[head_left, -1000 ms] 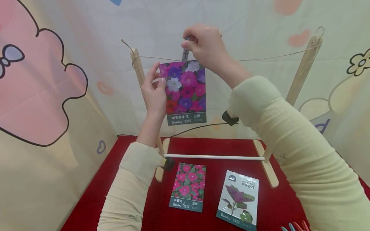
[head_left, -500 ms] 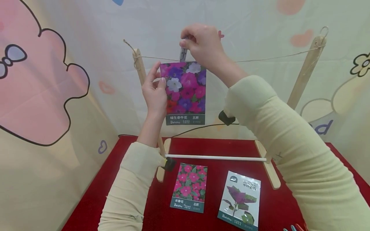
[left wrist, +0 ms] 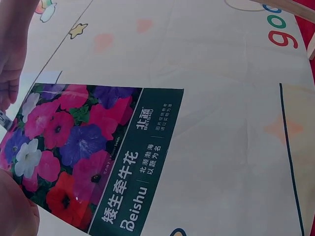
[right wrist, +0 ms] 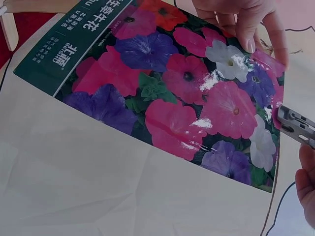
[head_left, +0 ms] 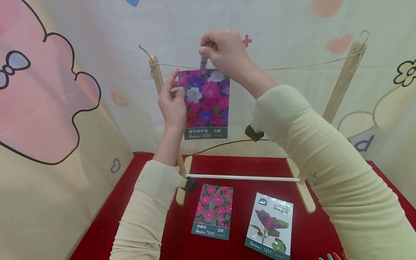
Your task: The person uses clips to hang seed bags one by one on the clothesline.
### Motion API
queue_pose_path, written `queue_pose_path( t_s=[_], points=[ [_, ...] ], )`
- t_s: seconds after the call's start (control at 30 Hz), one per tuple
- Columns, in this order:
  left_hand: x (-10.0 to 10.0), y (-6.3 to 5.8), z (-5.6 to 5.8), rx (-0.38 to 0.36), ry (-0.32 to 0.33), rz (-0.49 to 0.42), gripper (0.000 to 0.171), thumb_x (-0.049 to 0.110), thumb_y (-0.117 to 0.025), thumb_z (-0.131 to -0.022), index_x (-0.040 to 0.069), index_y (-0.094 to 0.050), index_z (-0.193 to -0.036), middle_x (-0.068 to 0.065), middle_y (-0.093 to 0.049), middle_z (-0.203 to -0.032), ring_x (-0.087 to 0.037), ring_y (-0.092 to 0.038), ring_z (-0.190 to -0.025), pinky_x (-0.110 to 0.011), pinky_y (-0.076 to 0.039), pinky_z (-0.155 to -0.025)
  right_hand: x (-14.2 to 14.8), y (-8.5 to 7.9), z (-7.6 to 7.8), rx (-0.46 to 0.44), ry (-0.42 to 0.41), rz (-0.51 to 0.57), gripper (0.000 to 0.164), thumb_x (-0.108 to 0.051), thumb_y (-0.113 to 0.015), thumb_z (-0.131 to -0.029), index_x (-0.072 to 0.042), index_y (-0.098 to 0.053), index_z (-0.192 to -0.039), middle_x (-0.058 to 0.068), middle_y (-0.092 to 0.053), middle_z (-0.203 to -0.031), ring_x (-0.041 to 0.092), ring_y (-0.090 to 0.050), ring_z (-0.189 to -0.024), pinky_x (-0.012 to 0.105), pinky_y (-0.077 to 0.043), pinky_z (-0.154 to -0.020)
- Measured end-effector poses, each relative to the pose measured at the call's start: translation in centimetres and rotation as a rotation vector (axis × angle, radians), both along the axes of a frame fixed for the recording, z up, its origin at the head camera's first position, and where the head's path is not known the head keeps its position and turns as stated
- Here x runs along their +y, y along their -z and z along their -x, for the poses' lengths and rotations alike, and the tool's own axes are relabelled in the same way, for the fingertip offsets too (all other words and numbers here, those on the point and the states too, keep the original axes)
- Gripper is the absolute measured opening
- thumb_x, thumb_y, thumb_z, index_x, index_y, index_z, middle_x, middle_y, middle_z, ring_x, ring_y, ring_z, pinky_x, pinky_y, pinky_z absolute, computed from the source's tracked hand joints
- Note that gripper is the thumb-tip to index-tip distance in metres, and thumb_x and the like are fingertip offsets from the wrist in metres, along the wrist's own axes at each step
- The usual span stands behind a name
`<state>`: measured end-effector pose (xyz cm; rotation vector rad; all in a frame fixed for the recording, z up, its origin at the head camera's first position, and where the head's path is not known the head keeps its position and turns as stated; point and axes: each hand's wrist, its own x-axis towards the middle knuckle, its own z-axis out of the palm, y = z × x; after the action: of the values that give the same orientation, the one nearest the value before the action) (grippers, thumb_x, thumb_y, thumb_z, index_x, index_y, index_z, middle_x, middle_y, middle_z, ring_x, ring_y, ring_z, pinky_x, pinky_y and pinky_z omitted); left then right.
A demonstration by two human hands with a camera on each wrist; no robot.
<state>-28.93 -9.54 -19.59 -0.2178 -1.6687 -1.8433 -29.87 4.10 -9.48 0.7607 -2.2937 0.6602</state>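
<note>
A seed packet [head_left: 208, 99] printed with pink, purple and white flowers hangs upright at the twine [head_left: 286, 68] in the head view. My left hand [head_left: 172, 104] pinches its upper left edge, thumb in front. Above it, my right hand [head_left: 225, 50] pinches a grey metal clothespin [head_left: 203, 64], whose tip overlaps the packet's top edge. The right wrist view shows the clothespin [right wrist: 295, 125] with its end at the packet's edge, right by the twine. In the left wrist view, the packet [left wrist: 74, 152] lies slanted, with the left hand [left wrist: 17, 206] at its lower corner.
Wooden posts [head_left: 344, 81] carry the twine, joined low down by a white rod [head_left: 242, 177]. On the red tabletop [head_left: 175, 231] lie a pink-flower packet [head_left: 212, 211] and a white packet with a purple-leaved plant [head_left: 269, 225]. Coloured clothespins [head_left: 331, 256] show at the bottom right edge.
My right hand has moved slightly left and down with the clothespin, whose tip now overlaps the packet's top edge. The packet has shifted a little left, still pinched by my left hand.
</note>
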Motion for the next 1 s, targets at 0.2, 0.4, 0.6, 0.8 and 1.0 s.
queue_pose_path(
  t_s=[0.2, 0.4, 0.6, 0.8, 1.0],
  points=[
    [-0.05, 0.02, 0.23, 0.008, 0.009, -0.036, 0.041, 0.003, -0.045, -0.089, 0.023, -0.051, -0.125, 0.005, -0.046, -0.095, -0.009, -0.045, -0.078, -0.016, -0.042, -0.064, -0.18, -0.08, -0.14, -0.004, 0.003, -0.009, 0.021, -0.021, -0.051, -0.089, -0.005, -0.063, -0.095, 0.005, -0.057, -0.083, 0.013, -0.04, -0.07, 0.019, -0.037, -0.069],
    [0.02, -0.23, 0.3, 0.003, 0.024, -0.064, 0.041, 0.004, -0.045, -0.09, 0.024, -0.051, -0.125, 0.005, -0.046, -0.096, -0.009, -0.044, -0.079, -0.016, -0.043, -0.066, -0.33, -0.12, -0.21, -0.01, 0.014, -0.015, 0.021, -0.021, -0.05, -0.089, -0.006, -0.063, -0.097, 0.005, -0.058, -0.085, 0.013, -0.041, -0.073, 0.02, -0.038, -0.071],
    [0.2, -0.51, 0.34, 0.0, 0.019, -0.071, 0.041, 0.004, -0.045, -0.09, 0.023, -0.051, -0.125, 0.005, -0.045, -0.096, -0.01, -0.044, -0.079, -0.017, -0.042, -0.066, -0.44, -0.1, -0.2, -0.012, 0.003, -0.019, 0.021, -0.02, -0.051, -0.088, -0.005, -0.063, -0.099, 0.006, -0.058, -0.086, 0.014, -0.041, -0.072, 0.02, -0.038, -0.07],
    [0.25, -0.53, 0.37, -0.011, 0.018, -0.074, 0.041, 0.004, -0.044, -0.09, 0.024, -0.05, -0.125, 0.004, -0.046, -0.099, -0.01, -0.045, -0.083, -0.017, -0.043, -0.069, -0.42, 0.05, -0.04, -0.036, -0.013, -0.028, 0.024, -0.02, -0.051, -0.089, -0.005, -0.061, -0.106, 0.007, -0.056, -0.086, 0.015, -0.042, -0.076, 0.024, -0.039, -0.075],
    [0.13, -0.26, 0.49, -0.04, 0.017, -0.07, 0.041, 0.006, -0.044, -0.091, 0.026, -0.049, -0.126, 0.002, -0.047, -0.103, -0.01, -0.045, -0.086, -0.018, -0.044, -0.071, -0.2, 0.26, 0.29, -0.09, -0.017, -0.031, 0.034, -0.026, -0.05, -0.089, -0.008, -0.055, -0.118, 0.007, -0.058, -0.092, 0.015, -0.047, -0.082, 0.023, -0.042, -0.08]
  ],
)
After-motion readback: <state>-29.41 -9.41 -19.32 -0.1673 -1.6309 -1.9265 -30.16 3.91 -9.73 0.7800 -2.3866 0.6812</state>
